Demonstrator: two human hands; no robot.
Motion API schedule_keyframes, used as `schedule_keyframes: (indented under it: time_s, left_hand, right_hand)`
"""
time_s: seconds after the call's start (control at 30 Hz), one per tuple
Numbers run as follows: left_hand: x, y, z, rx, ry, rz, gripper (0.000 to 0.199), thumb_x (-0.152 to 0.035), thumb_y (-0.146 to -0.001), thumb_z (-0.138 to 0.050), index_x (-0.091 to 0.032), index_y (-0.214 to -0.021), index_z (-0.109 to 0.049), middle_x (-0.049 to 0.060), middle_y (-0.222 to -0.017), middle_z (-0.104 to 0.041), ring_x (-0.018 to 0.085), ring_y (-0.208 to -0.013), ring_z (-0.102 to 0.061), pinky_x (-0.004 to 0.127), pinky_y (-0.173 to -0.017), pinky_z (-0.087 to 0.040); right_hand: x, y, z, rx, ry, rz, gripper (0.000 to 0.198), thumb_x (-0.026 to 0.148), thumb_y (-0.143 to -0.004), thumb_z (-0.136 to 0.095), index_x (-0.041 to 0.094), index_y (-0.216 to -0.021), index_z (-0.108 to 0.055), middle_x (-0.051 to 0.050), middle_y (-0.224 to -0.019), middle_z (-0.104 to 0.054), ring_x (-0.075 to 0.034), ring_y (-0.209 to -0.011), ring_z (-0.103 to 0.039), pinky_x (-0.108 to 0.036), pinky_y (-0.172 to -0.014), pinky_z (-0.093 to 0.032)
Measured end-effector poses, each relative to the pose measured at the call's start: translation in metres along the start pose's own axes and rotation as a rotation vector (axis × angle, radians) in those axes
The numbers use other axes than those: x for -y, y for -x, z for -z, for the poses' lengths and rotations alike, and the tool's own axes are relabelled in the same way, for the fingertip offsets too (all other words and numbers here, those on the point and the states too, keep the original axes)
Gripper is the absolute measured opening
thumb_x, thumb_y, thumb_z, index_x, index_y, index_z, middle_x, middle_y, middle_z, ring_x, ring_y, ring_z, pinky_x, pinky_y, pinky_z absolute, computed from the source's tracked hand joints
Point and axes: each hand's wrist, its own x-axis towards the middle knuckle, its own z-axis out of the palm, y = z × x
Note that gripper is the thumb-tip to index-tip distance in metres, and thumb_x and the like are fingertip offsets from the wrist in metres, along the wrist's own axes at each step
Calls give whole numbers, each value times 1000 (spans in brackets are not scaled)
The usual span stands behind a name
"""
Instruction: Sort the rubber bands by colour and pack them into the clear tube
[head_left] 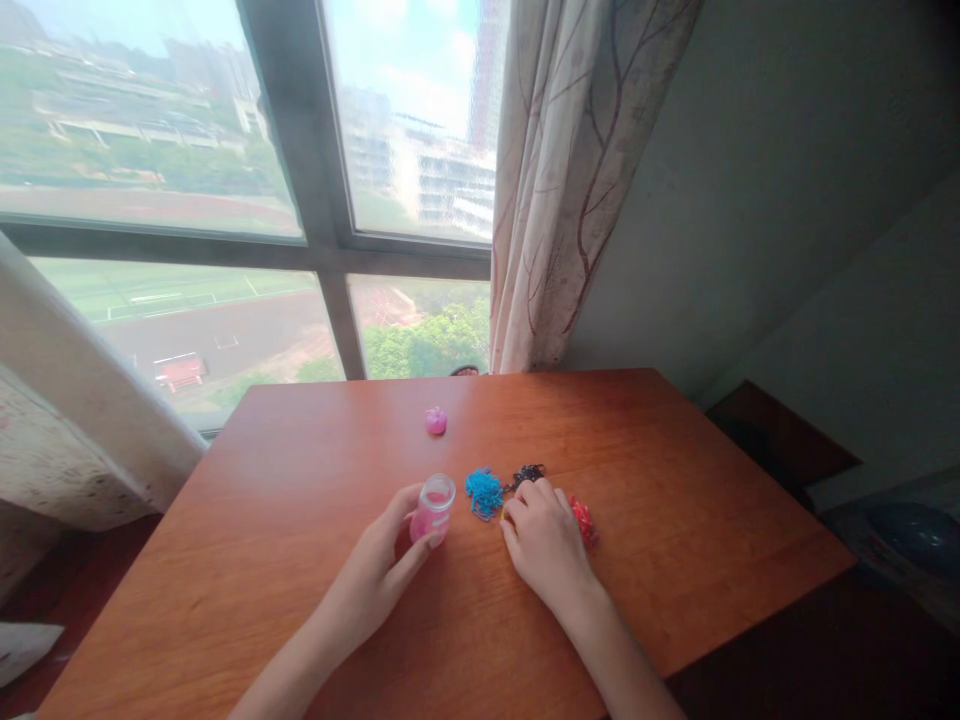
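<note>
My left hand (390, 560) is wrapped round a small clear jar (433, 508) with a pink lower part. The jar is open at the top and stands upright or nearly so. My right hand (544, 530) is over the table with its fingers curled down and their tips largely hidden. A bit of yellow shows by its thumb side. Close to that hand lie a pile of blue strands or loops (484, 492), a black pile (529, 473) just beyond the fingers, and a red pile (583, 522) partly covered on its right.
A small round pink object (436, 421) with a stem-like top, perhaps a lid, sits farther back on the brown wooden table (315, 460). Behind the table's far edge are a window (319, 150) and a patterned curtain (555, 180). A wall rises at the right.
</note>
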Motion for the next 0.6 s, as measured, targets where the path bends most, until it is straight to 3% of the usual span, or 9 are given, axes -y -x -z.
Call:
schedule_keyframes:
  time_s: [0.37, 0.6]
  left_hand:
    - [0, 2, -1, 11, -43, 11, 35, -35, -95, -51, -23, -127, -52, 7, -124, -64, 22, -109, -61, 33, -100, -47]
    - [3, 3, -1, 13, -38, 34, 36, -36, -94, -52, -24, -128, -51, 8, -125, -63, 22, -113, -61, 35, -102, -47]
  right_hand:
    - [-11, 13, 10, -44, -55, -72, 14, 17, -90, -57, 23, -81, -65, -4, -88, -61, -22, -89, -52, -34, -77, -37]
    - [4, 2, 4, -42, 1, -113, 7, 27, -83, -68, 22, -78, -65, -7, -92, -61, -26, -92, -51, -38, -76, -38]
